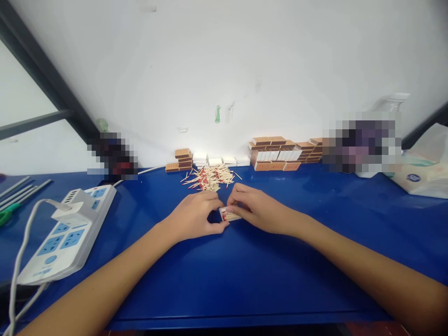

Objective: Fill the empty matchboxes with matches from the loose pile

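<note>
A small white matchbox tray [221,214] with red-tipped matches [231,216] inside rests on the blue table between my hands. My left hand [196,215] curls around the tray's left end, thumb at the near side and fingers at the far side. From the right, my right hand [255,207] has its thumb and fingers pinched over the matches in the tray, partly covering them. Just beyond lies a loose pile of matches [213,176], heads pointing various ways. Behind the pile stand several white matchbox trays [215,162].
Stacked brown matchboxes [276,165] line the wall to the right, with a smaller stack [184,159] to the left. A white power strip [82,247] with a plugged-in cable occupies the table's left. A tissue pack [420,170] sits far right. The blue table's [224,284] front edge is near me.
</note>
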Motion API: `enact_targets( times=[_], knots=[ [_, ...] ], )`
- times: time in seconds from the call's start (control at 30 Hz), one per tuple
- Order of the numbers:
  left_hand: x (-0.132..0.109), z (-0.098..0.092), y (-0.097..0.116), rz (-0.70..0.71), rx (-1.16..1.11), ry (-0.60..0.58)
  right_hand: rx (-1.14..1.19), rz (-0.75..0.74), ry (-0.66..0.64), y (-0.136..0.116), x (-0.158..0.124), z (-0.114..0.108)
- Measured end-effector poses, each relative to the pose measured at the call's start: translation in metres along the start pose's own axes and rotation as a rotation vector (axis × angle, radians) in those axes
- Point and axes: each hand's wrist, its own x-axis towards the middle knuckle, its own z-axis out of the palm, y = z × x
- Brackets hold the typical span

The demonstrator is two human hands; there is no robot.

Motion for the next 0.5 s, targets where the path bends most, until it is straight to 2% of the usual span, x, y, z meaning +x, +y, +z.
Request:
enact_targets(
  times=[0.1, 0.27, 0.5],
  knots=[
    [0.000, -0.001, -0.003, -0.019, 0.033, 0.036, -0.085, -0.036, 0.121, 0.006, 0.001, -0.002],
    [-0.001, -0.005, -0.010, -0.074, 0.090, 0.139, -0.151, 0.043, 0.326, 0.018, 0.005, -0.010],
    [-0.002, -0.011, -0.019, -0.098, 0.129, 0.228, -0.114, -0.064, 0.216, 0.017, 0.003, -0.006]
  ],
)
